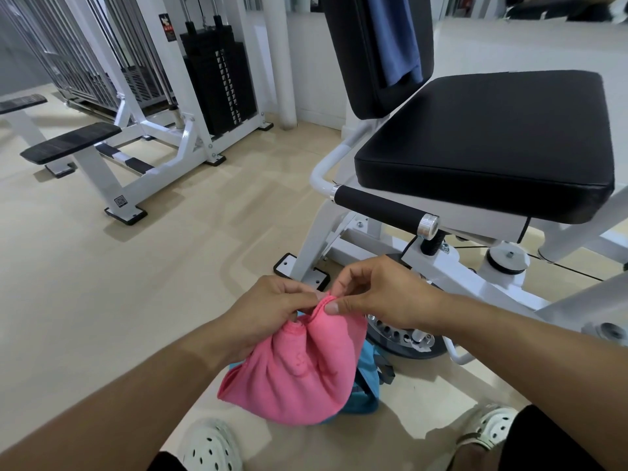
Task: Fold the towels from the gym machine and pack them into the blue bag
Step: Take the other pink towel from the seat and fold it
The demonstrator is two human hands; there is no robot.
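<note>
Left hand (272, 305) and right hand (380, 294) meet at one spot, both pinching the top edge of a pink towel (299, 372) between thumb and fingertips. Towel hangs bunched below the hands, gathered into folds at the pinch, lower part rounded and slack. It is held in the air directly above a blue bag (368, 372), which sits on the floor (136, 266) between the person's feet and the base of the gym machine (441, 266). Only the bag's right side and a strip of its lower edge show past the towel; cannot tell what is inside it or whether its mouth is open. A blue towel (396, 35) hangs down the front of the machine's black backrest (356, 62), well apart from the hands. Black seat pad (492, 137) carries nothing. White clogs (210, 447) at the bottom edge.
</note>
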